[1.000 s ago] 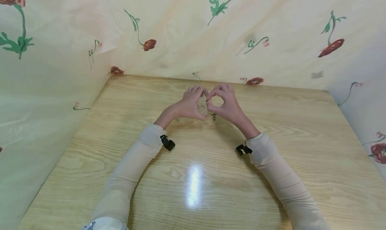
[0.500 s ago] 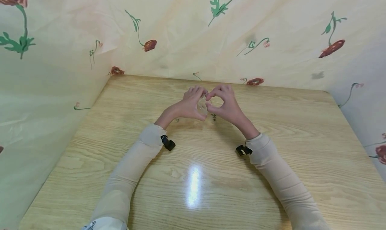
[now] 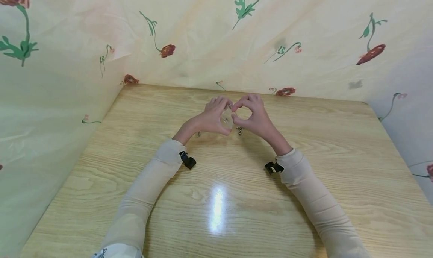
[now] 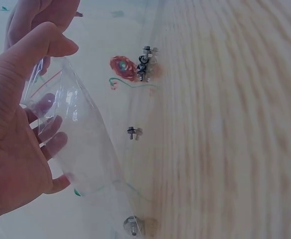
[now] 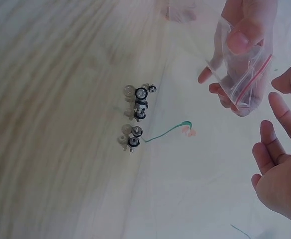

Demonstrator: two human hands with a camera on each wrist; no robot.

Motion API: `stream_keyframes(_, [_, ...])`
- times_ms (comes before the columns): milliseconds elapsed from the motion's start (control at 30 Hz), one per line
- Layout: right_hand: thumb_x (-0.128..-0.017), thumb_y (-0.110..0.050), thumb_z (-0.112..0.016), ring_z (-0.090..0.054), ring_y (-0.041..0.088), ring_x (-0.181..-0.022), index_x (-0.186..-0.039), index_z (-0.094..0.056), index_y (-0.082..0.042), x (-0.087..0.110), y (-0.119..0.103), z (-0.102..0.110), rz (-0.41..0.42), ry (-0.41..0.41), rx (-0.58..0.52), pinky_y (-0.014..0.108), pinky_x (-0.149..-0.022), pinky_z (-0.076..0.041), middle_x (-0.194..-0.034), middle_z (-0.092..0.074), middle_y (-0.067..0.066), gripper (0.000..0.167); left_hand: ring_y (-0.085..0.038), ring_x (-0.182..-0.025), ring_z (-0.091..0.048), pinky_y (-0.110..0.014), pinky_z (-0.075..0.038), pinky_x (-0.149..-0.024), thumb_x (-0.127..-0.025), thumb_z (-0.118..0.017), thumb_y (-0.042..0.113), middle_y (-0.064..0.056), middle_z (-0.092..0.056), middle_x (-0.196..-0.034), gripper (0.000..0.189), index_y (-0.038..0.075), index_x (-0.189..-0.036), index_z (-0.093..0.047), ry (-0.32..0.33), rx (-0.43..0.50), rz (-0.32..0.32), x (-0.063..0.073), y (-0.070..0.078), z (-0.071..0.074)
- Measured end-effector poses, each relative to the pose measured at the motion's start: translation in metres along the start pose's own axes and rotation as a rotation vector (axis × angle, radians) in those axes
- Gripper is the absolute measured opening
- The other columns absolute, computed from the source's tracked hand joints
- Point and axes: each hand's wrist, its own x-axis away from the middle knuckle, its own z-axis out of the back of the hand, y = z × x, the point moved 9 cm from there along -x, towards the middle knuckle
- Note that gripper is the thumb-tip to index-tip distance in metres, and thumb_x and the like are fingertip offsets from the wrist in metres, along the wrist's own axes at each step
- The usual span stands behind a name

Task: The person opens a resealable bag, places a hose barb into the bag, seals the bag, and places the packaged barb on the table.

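Observation:
A clear zip bag (image 4: 83, 129) with a red line along its mouth hangs from my left hand (image 3: 213, 118). In the left wrist view, its thumb lies over the near side, and several fingers show through the plastic. Beside the bag's mouth is my right hand (image 3: 255, 117), thumb and index finger curved with their tips apart. In the right wrist view, the right fingers (image 5: 267, 137) are loosely bent, with nothing seen between them. On the table below, several small metal bolts with dark rings (image 5: 139, 104) lie in a cluster, and a single bolt (image 4: 132, 132) lies apart.
The wood-grain table (image 3: 216, 167) runs back to a flower-printed sheet (image 3: 203, 36) that also covers both sides. Another bolt (image 4: 132, 225) lies near the bag's lower corner. A black wrist strap (image 3: 188, 160) sits on the left sleeve, another strap (image 3: 273, 167) on the right.
Half a second ago the bag's edge reached right, past the right fingertips; now it has slipped back and those fingertips stand beside the mouth. The left hand has barely moved.

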Motion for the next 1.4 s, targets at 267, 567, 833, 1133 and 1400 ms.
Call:
stream_keyframes(267, [-0.081, -0.001, -0.078, -0.049, 0.036, -0.101, -0.093, -0.072, -0.004, -0.001, 0.002, 0.007, 0.002, -0.029, -0.004, 0.048, -0.098, -0.028, -0.102, -0.063, 0.017, 0.014, -0.026, -0.111, -0.032, -0.043, -0.026, -0.094, -0.076, -0.08, 0.029, -0.017, -0.042, -0.125, 0.067, 0.013, -0.128, -0.041, 0.001, 0.017, -0.006, 0.001, -0.001, 0.001])
stream_keyframes(567, [-0.081, 0.0, -0.078, -0.05, 0.033, -0.095, -0.091, -0.072, -0.004, -0.002, 0.011, 0.018, -0.008, -0.051, 0.026, 0.043, -0.094, -0.027, -0.098, -0.063, 0.017, 0.013, -0.026, -0.115, -0.034, -0.046, -0.028, -0.099, -0.077, -0.081, 0.028, -0.015, -0.043, -0.127, 0.064, 0.012, -0.127, -0.044, -0.002, 0.0, 0.007, 0.001, -0.002, 0.002])
stream_keyframes(833, [-0.081, -0.002, -0.078, -0.048, 0.032, -0.098, -0.091, -0.072, -0.005, 0.004, 0.019, 0.015, -0.036, -0.138, 0.049, 0.05, -0.097, -0.028, -0.097, -0.062, 0.018, 0.012, -0.026, -0.114, -0.033, -0.047, -0.028, -0.1, -0.077, -0.08, 0.03, -0.008, -0.042, -0.121, 0.061, 0.014, -0.125, -0.045, 0.004, 0.004, 0.011, 0.001, -0.005, 0.002])
stream_keyframes(1133, [-0.08, -0.004, -0.076, -0.049, 0.038, -0.093, -0.09, -0.072, -0.005, 0.012, 0.027, 0.005, -0.014, -0.208, 0.088, 0.047, -0.091, -0.027, -0.094, -0.064, 0.019, 0.011, -0.027, -0.113, -0.032, -0.049, -0.027, -0.1, -0.078, -0.079, 0.03, -0.012, -0.044, -0.123, 0.062, 0.011, -0.127, -0.046, -0.003, 0.01, 0.017, 0.0, -0.008, 0.001])
stream_keyframes(1400, [-0.079, -0.005, -0.078, -0.051, 0.036, -0.093, -0.086, -0.072, -0.008, 0.019, 0.031, -0.007, -0.012, -0.28, 0.139, 0.047, -0.089, -0.029, -0.093, -0.067, 0.014, 0.01, -0.026, -0.112, -0.032, -0.048, -0.027, -0.099, -0.078, -0.078, 0.028, -0.015, -0.044, -0.124, 0.061, 0.012, -0.127, -0.045, -0.008, 0.019, 0.016, 0.0, -0.007, 0.002])
